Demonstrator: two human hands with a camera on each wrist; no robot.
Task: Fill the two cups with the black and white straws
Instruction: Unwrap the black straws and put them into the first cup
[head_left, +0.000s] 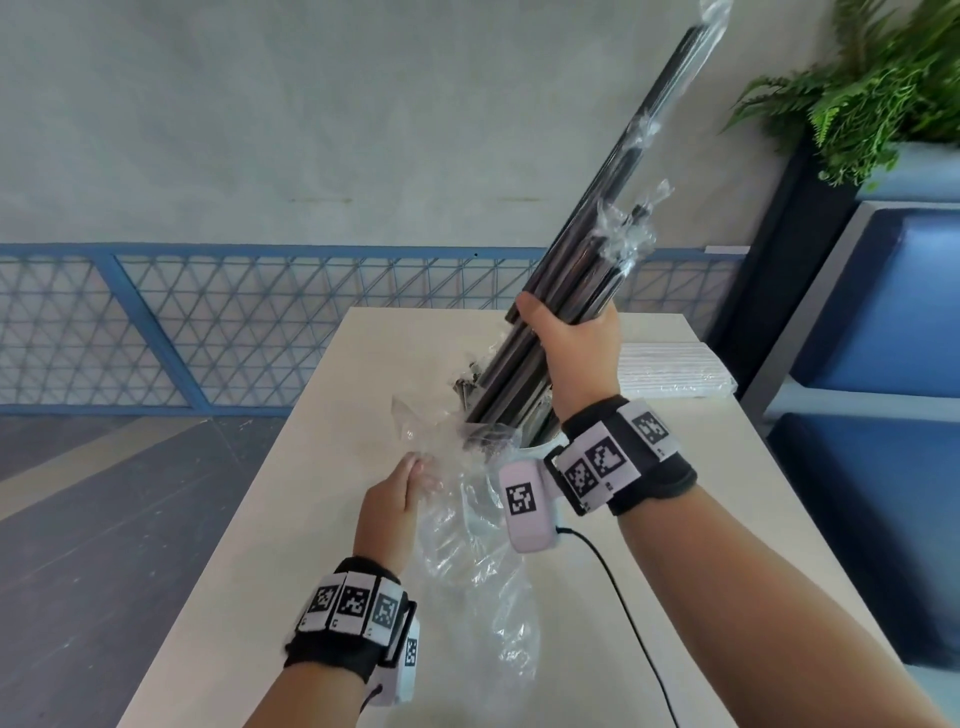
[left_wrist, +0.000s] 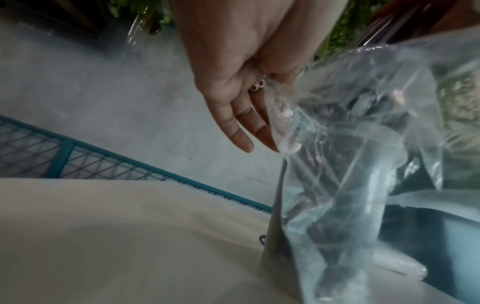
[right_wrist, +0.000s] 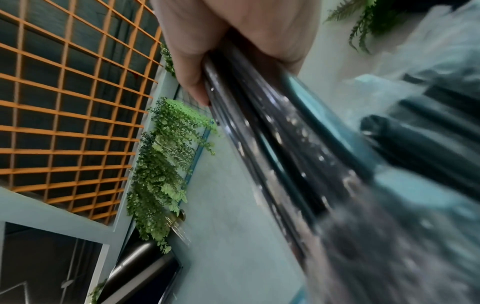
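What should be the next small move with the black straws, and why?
Probably lower the black straws deeper into the cup: the right hand grips the tilted bundle with its lower end at the rim, while the left hand holds the clear plastic bag aside.

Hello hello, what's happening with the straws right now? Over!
Right hand grips black straws, tilted, lower ends at the cup. Left hand holds the clear bag. White straws untouched on table. Cup mostly hidden.
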